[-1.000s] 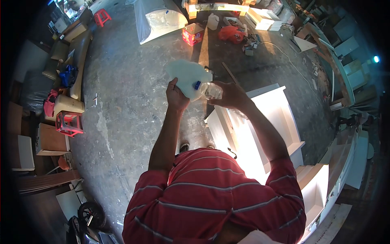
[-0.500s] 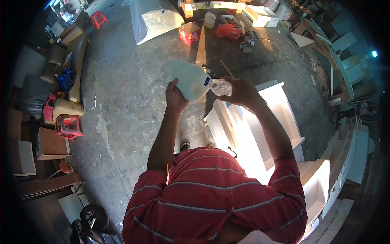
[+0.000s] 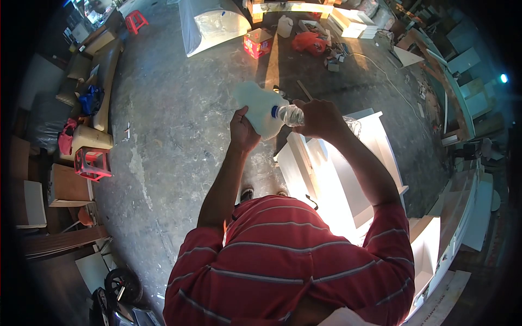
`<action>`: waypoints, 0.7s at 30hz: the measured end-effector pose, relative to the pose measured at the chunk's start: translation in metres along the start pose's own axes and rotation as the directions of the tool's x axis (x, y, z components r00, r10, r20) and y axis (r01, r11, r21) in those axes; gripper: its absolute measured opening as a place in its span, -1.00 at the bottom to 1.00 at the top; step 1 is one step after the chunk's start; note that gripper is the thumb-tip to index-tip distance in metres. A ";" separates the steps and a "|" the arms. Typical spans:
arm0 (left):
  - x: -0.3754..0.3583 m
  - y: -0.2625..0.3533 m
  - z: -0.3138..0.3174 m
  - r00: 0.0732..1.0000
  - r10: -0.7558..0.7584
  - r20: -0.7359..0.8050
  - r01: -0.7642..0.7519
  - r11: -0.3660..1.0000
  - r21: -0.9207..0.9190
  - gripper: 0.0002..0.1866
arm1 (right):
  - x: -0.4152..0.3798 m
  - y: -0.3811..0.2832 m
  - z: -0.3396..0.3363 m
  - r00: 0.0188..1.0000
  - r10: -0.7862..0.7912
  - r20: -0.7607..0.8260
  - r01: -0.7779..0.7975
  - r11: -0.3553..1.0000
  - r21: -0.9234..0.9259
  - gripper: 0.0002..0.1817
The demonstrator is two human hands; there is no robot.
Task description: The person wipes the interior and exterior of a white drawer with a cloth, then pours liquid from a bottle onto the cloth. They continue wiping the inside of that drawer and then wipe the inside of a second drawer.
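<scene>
In the head view, my left hand (image 3: pixel 243 130) grips a pale whitish-green, cloth-like sheet (image 3: pixel 262 106) at its near left side, thumb on top. My right hand (image 3: pixel 324 117) is wrapped round a clear plastic bottle (image 3: pixel 292 116). The bottle lies on its side in the air, with its blue cap (image 3: pixel 274 111) pointing left and overlapping the right edge of the sheet. Both hands are held out in front of my body above the concrete floor. The far end of the bottle is hidden inside my right hand.
White cabinet pieces (image 3: pixel 340 179) stand close by on the right, under my right forearm. A red stool (image 3: pixel 92 163) and a sofa (image 3: pixel 104 81) line the left. Ahead are a red box (image 3: pixel 257 43), an orange-red plastic bag (image 3: pixel 309 42) and a white jug (image 3: pixel 284 26).
My right hand has shifted a little to the right and turned over the bottle, showing its back more. The sheet looks narrower and more bunched, and my left hand has moved slightly right.
</scene>
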State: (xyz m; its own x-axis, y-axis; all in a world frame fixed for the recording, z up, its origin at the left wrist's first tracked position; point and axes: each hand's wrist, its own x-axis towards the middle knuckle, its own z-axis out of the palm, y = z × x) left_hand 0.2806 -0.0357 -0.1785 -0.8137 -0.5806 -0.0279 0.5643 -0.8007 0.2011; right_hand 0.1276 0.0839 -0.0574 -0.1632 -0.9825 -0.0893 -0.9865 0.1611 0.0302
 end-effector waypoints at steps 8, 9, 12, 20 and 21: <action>0.000 0.025 -0.016 0.996 0.093 -0.017 -0.093 0.995 -0.022 -0.49 | -0.007 0.011 0.025 0.994 0.113 0.010 -0.099 0.815 0.571 -0.27; -0.002 0.027 -0.012 0.993 0.110 -0.045 -0.109 0.994 0.009 -0.48 | -0.009 0.012 0.026 0.994 0.111 0.009 -0.097 0.814 0.573 -0.27; -0.005 0.033 -0.012 0.991 0.117 -0.063 -0.114 0.992 0.051 -0.47 | -0.013 0.016 0.027 0.987 0.130 -0.099 -0.042 0.789 0.613 -0.29; -0.004 0.017 0.000 0.998 0.033 -0.048 -0.023 0.980 0.195 -0.44 | -0.008 0.019 -0.002 0.984 -0.012 -0.177 0.074 0.934 0.348 -0.27; -0.004 0.013 0.000 1.000 -0.021 -0.014 0.023 0.984 0.175 -0.45 | -0.006 0.016 -0.006 0.984 -0.010 -0.179 0.073 0.935 0.348 -0.27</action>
State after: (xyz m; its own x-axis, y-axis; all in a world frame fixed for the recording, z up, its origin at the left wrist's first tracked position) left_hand 0.2911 -0.0440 -0.1755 -0.8235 -0.5655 -0.0459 0.5123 -0.7759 0.3682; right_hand 0.1129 0.0919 -0.0501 -0.1477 -0.9849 0.0903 -0.9394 0.1111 -0.3243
